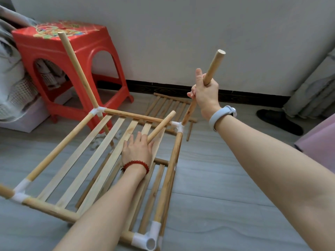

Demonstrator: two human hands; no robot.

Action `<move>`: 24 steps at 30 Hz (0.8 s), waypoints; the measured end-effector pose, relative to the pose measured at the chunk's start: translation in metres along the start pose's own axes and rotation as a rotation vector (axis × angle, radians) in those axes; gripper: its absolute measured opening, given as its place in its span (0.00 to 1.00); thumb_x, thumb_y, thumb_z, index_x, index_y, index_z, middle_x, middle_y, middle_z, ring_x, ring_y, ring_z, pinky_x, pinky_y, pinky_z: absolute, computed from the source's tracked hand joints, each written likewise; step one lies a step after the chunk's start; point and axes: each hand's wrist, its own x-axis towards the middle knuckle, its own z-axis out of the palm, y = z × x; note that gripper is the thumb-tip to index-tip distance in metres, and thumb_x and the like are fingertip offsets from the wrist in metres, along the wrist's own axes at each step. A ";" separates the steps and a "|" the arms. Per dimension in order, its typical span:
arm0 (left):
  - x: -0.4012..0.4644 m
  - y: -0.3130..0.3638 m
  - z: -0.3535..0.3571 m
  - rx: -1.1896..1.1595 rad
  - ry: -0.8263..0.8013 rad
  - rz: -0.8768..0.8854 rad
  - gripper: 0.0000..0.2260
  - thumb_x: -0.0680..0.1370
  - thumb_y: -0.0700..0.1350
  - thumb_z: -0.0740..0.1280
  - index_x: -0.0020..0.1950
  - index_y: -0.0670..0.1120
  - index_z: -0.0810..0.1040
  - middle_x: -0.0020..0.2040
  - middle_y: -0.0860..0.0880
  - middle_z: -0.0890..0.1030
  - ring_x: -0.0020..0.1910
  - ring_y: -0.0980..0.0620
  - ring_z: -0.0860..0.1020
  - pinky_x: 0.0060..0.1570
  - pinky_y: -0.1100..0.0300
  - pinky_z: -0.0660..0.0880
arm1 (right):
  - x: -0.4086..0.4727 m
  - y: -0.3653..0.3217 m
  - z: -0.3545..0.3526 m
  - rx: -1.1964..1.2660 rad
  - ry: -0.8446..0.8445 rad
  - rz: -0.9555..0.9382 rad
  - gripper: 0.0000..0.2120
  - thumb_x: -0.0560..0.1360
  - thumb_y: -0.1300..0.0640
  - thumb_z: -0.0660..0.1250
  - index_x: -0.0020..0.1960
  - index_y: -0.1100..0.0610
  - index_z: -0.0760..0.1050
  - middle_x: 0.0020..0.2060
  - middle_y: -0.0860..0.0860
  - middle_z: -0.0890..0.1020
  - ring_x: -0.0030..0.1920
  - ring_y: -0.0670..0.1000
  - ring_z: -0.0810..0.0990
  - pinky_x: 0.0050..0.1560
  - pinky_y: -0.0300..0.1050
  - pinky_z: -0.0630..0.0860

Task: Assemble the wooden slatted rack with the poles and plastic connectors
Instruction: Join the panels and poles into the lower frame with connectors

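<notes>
While my right hand (205,91) is wrapped tight around a wooden pole (203,87) in the upper middle of the frame, the low end of that pole sits at the white plastic connector (178,126) on the rack's far right corner. My left hand (138,151) lies on the slats in the middle of the frame, and a second pole (161,126) runs under its fingers (I cannot tell if they hold it or only rest on it). The slatted rack (87,160) fills the lower left, tilted up off the grey floor (226,187). One pole (78,69) stands up from its far left corner. A red stool (54,46) sits in the upper left. More slats (168,105) lie by the wall.
</notes>
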 end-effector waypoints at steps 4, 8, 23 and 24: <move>0.001 0.002 -0.001 0.000 0.005 0.000 0.17 0.81 0.54 0.51 0.63 0.48 0.70 0.69 0.49 0.69 0.71 0.45 0.63 0.68 0.49 0.61 | 0.001 0.001 0.010 -0.055 -0.046 -0.004 0.17 0.80 0.52 0.59 0.35 0.54 0.59 0.24 0.50 0.62 0.23 0.45 0.63 0.31 0.38 0.73; 0.000 0.001 -0.001 -0.003 0.007 0.004 0.16 0.81 0.54 0.52 0.62 0.48 0.71 0.67 0.49 0.71 0.70 0.45 0.64 0.68 0.48 0.61 | 0.001 0.002 0.018 -0.134 -0.109 -0.032 0.18 0.80 0.53 0.58 0.34 0.54 0.58 0.23 0.48 0.62 0.23 0.45 0.63 0.30 0.39 0.73; 0.006 -0.003 0.006 -0.009 0.023 -0.013 0.17 0.81 0.56 0.51 0.62 0.50 0.71 0.71 0.51 0.67 0.72 0.46 0.62 0.69 0.48 0.59 | 0.018 0.013 0.030 -0.134 -0.104 0.036 0.17 0.74 0.67 0.53 0.30 0.54 0.57 0.23 0.52 0.60 0.22 0.49 0.57 0.23 0.40 0.59; 0.006 -0.003 0.007 -0.017 0.016 -0.019 0.17 0.81 0.56 0.51 0.62 0.50 0.71 0.72 0.51 0.67 0.72 0.46 0.61 0.69 0.48 0.59 | 0.019 0.013 0.033 -0.156 -0.138 0.046 0.17 0.74 0.67 0.53 0.30 0.54 0.57 0.23 0.52 0.60 0.22 0.48 0.57 0.23 0.40 0.59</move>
